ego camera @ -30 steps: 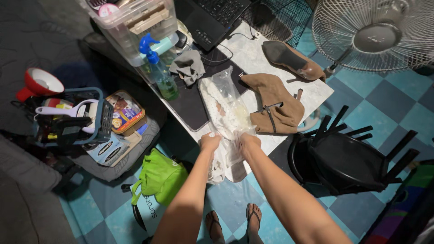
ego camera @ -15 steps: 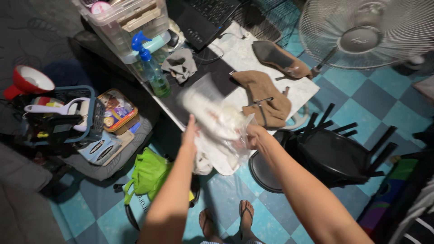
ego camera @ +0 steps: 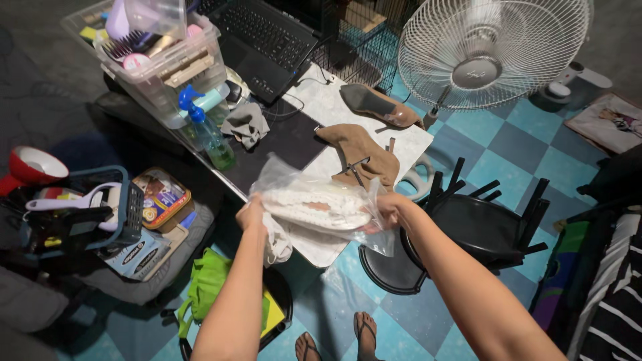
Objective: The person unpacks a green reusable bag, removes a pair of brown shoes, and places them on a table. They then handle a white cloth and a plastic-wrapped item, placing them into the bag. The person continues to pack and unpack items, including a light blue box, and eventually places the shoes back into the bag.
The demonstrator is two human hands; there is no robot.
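Observation:
My left hand (ego camera: 250, 212) and my right hand (ego camera: 392, 210) hold a clear plastic bag (ego camera: 314, 200) with white knitted footwear inside, one hand at each end, level above the near corner of a low white table (ego camera: 341, 107). A pale cloth (ego camera: 275, 242) hangs under my left hand. Behind the bag, a tan suede ankle boot (ego camera: 356, 155) lies on its side on the table, and a second brown boot (ego camera: 376, 105) lies farther back.
On the table stand a blue-topped spray bottle (ego camera: 207, 134), a grey rag (ego camera: 246, 124), a laptop (ego camera: 267, 37) and a clear bin of items (ego camera: 157, 57). A fan (ego camera: 491, 50) stands at the back right, an overturned black chair (ego camera: 488, 224) to the right, a green bag (ego camera: 210, 287) and a basket (ego camera: 77, 214) to the left.
Both hands lifted the bagged footwear off the table and turned it from lengthwise to crosswise. The camera view shifted back and to the right.

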